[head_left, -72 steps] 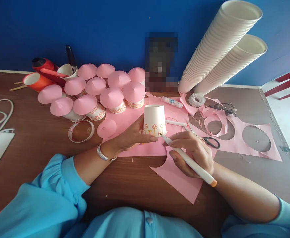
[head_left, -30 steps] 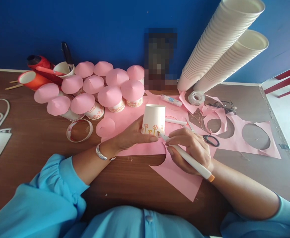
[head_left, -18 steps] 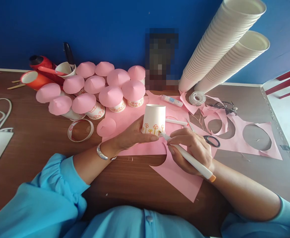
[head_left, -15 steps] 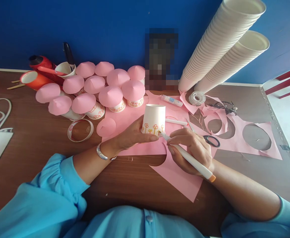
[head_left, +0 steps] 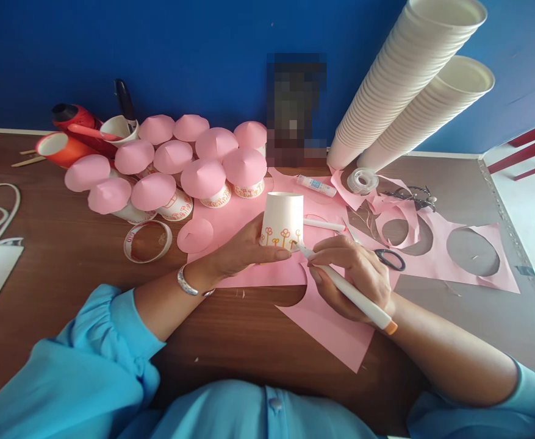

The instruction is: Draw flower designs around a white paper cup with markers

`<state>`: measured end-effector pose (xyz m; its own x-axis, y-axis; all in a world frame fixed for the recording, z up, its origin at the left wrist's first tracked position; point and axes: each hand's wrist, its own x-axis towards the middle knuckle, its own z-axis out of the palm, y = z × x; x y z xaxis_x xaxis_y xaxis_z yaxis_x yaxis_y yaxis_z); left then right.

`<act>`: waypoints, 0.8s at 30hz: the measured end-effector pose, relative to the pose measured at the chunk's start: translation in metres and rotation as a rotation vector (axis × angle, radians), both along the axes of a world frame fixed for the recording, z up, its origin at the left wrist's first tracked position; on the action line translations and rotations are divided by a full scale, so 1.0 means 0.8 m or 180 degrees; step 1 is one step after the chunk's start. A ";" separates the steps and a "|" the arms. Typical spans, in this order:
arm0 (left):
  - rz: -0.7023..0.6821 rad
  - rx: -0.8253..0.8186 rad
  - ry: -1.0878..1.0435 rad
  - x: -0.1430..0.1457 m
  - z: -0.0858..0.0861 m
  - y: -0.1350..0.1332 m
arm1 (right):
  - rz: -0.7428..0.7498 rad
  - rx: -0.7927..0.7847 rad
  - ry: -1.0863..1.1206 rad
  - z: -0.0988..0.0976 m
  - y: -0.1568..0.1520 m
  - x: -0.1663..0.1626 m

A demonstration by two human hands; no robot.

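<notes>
My left hand [head_left: 249, 247] grips a white paper cup [head_left: 283, 210] held upside down, thumb along its lower front. Orange and yellow flowers are drawn in a band near the cup's rim. In my right hand [head_left: 354, 274] is a white marker [head_left: 349, 292] with an orange end, its tip touching the cup among the flowers. Beneath both hands lies pink paper [head_left: 253, 277]. A pink paper cone [head_left: 195, 235] rests beside my left wrist. Behind the cup is another white marker [head_left: 324, 224] with a red tip end. Scissors [head_left: 390, 260] lie partly hidden behind my right hand.
Several cups topped with pink cones [head_left: 203, 178] stand at the back left. Two tall stacks of paper cups [head_left: 402, 91] lean by the blue wall. Clear tape [head_left: 363, 180], a glue tube [head_left: 316, 186], a cut paper ring [head_left: 147, 241] and pink offcuts [head_left: 441, 259] lie around.
Both hands keep nearly the same pose, with the marker tip still at the cup's flower band. The whole view has shifted very slightly.
</notes>
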<state>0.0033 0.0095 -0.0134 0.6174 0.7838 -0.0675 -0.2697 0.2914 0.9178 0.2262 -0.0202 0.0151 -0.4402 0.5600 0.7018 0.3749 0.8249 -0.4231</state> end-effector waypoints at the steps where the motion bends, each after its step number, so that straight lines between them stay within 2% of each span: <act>1: 0.0011 -0.0012 -0.0007 0.000 0.001 0.000 | -0.0010 0.0010 0.0006 0.000 0.000 0.000; 10: 0.0196 -0.0178 0.0137 0.001 0.010 -0.002 | -0.0019 -0.0049 0.0054 -0.001 0.000 0.001; 24: 0.0096 0.0052 0.0119 0.001 -0.001 0.001 | 0.0007 -0.0040 -0.0004 0.002 -0.002 -0.001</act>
